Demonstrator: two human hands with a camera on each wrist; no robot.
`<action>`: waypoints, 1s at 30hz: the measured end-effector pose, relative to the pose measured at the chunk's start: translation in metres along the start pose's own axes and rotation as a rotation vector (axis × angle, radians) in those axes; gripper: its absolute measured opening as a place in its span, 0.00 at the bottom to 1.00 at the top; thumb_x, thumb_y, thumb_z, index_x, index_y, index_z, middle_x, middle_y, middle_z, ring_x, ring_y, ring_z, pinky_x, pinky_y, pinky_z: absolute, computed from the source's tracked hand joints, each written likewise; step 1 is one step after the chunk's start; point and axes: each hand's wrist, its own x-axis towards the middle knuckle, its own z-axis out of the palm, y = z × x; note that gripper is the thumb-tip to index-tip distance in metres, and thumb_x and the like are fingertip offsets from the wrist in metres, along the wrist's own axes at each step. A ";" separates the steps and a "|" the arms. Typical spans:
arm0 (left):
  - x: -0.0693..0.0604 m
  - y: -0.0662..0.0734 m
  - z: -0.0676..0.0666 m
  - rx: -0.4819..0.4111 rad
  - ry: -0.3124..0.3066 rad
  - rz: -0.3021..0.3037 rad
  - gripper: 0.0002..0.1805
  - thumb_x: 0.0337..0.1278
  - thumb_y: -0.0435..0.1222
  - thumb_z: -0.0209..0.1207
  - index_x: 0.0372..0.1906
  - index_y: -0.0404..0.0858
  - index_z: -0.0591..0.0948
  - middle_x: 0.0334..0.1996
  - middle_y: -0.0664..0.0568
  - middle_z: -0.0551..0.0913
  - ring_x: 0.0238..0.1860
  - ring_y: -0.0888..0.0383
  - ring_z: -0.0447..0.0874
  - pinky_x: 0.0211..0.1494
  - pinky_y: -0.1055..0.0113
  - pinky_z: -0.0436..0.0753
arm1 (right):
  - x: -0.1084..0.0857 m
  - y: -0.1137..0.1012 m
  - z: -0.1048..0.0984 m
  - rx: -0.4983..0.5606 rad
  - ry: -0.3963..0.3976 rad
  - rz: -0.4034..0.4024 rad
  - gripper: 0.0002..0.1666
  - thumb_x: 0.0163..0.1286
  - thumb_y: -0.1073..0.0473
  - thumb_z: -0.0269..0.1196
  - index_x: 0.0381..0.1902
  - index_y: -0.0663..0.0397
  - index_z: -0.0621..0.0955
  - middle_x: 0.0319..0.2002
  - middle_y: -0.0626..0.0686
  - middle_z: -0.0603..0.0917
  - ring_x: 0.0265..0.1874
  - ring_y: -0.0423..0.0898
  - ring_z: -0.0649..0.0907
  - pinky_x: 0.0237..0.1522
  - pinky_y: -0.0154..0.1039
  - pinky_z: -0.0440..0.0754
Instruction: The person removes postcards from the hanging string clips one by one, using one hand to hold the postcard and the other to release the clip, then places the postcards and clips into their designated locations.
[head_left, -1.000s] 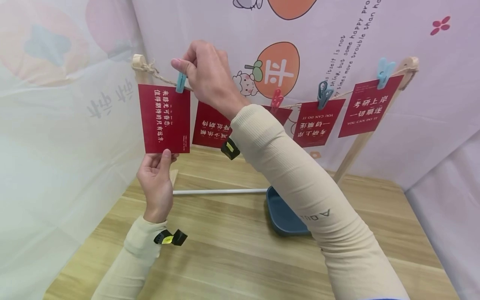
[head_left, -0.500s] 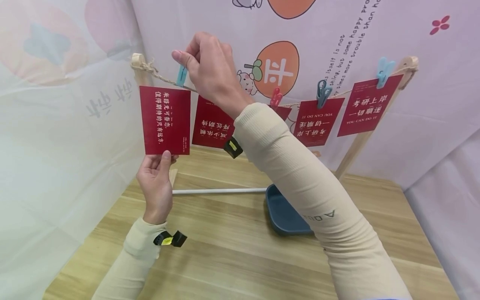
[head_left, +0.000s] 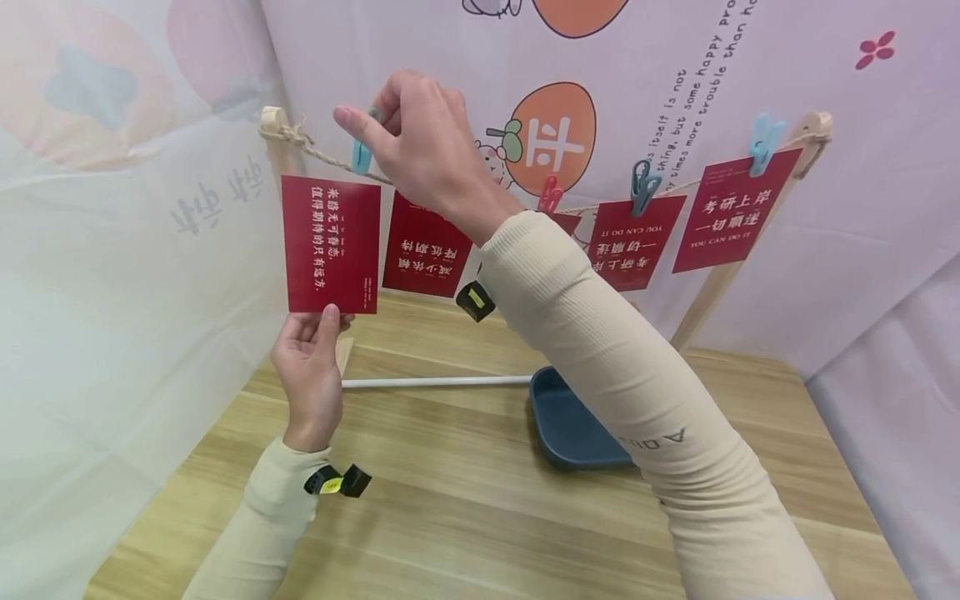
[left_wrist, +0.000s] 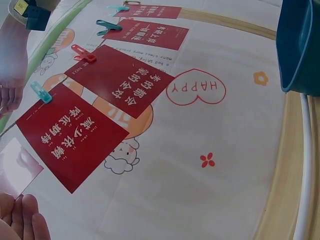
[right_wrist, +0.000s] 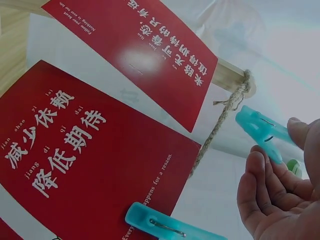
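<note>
My left hand (head_left: 307,367) pinches the lower edge of a red card (head_left: 330,242) printed with white characters, between thumb and fingers. The card stands upright at the left end of a twine line (right_wrist: 220,122), its top edge just below the twine in the head view. Above it, my right hand (head_left: 431,150) holds a light blue clothespin (head_left: 362,157) by its handles, between thumb and fingers. In the right wrist view this clothespin (right_wrist: 255,125) is apart from the card, near the twine. Another red card (right_wrist: 100,150) hangs alongside, under a second light blue clothespin (right_wrist: 165,227).
Several more red cards hang rightward, under a red clothespin (head_left: 550,193), a dark teal one (head_left: 642,187) and a light blue one (head_left: 765,142). Wooden posts (head_left: 708,304) carry the twine. On the wooden table, a blue tray (head_left: 570,450) stands beside a white rod (head_left: 442,382).
The clothespin overlapped the card's top edge one second ago; now it sits above that edge. The left hand and card have lowered slightly, and the right hand's thumb has shifted a little left.
</note>
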 end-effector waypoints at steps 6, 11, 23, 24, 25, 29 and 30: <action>-0.002 -0.001 0.000 -0.003 -0.006 0.003 0.06 0.75 0.34 0.62 0.49 0.37 0.82 0.40 0.51 0.88 0.43 0.59 0.87 0.55 0.70 0.88 | -0.006 0.003 -0.002 -0.036 0.028 -0.045 0.23 0.76 0.41 0.66 0.50 0.55 0.83 0.45 0.51 0.90 0.42 0.39 0.85 0.49 0.26 0.84; -0.003 -0.002 -0.001 -0.002 -0.009 -0.003 0.06 0.75 0.34 0.62 0.49 0.36 0.82 0.39 0.52 0.88 0.42 0.59 0.87 0.54 0.70 0.88 | -0.010 0.003 -0.006 -0.057 0.024 -0.066 0.24 0.73 0.39 0.68 0.50 0.54 0.83 0.45 0.50 0.90 0.42 0.38 0.86 0.50 0.25 0.83; -0.006 -0.006 -0.001 -0.013 -0.007 -0.017 0.06 0.75 0.34 0.61 0.49 0.36 0.83 0.39 0.51 0.88 0.42 0.59 0.87 0.55 0.70 0.89 | -0.019 0.006 -0.010 -0.107 0.014 -0.144 0.23 0.73 0.40 0.69 0.49 0.54 0.84 0.42 0.49 0.90 0.40 0.37 0.85 0.49 0.23 0.81; -0.006 -0.006 -0.001 -0.013 -0.007 -0.019 0.06 0.76 0.34 0.61 0.49 0.36 0.82 0.40 0.51 0.88 0.42 0.60 0.87 0.55 0.70 0.88 | -0.020 0.007 -0.011 -0.111 0.016 -0.150 0.23 0.73 0.40 0.69 0.49 0.54 0.84 0.42 0.49 0.90 0.39 0.36 0.84 0.49 0.23 0.81; -0.006 -0.007 -0.001 -0.014 -0.008 -0.020 0.06 0.76 0.34 0.61 0.49 0.36 0.82 0.40 0.51 0.88 0.42 0.60 0.87 0.55 0.70 0.88 | -0.021 0.007 -0.012 -0.112 0.018 -0.157 0.23 0.73 0.40 0.69 0.48 0.54 0.84 0.41 0.49 0.90 0.39 0.36 0.84 0.49 0.23 0.81; -0.007 -0.009 0.000 -0.019 -0.014 -0.025 0.06 0.76 0.34 0.61 0.50 0.36 0.82 0.41 0.51 0.87 0.42 0.60 0.87 0.57 0.69 0.88 | -0.025 0.011 -0.014 -0.106 0.032 -0.190 0.22 0.73 0.41 0.69 0.47 0.55 0.85 0.39 0.49 0.90 0.37 0.37 0.84 0.47 0.24 0.82; -0.007 -0.009 0.000 -0.020 -0.016 -0.027 0.06 0.76 0.34 0.61 0.50 0.36 0.82 0.41 0.51 0.87 0.42 0.60 0.87 0.57 0.69 0.88 | -0.026 0.011 -0.015 -0.106 0.035 -0.196 0.22 0.73 0.41 0.70 0.47 0.55 0.85 0.39 0.49 0.90 0.37 0.37 0.85 0.47 0.24 0.82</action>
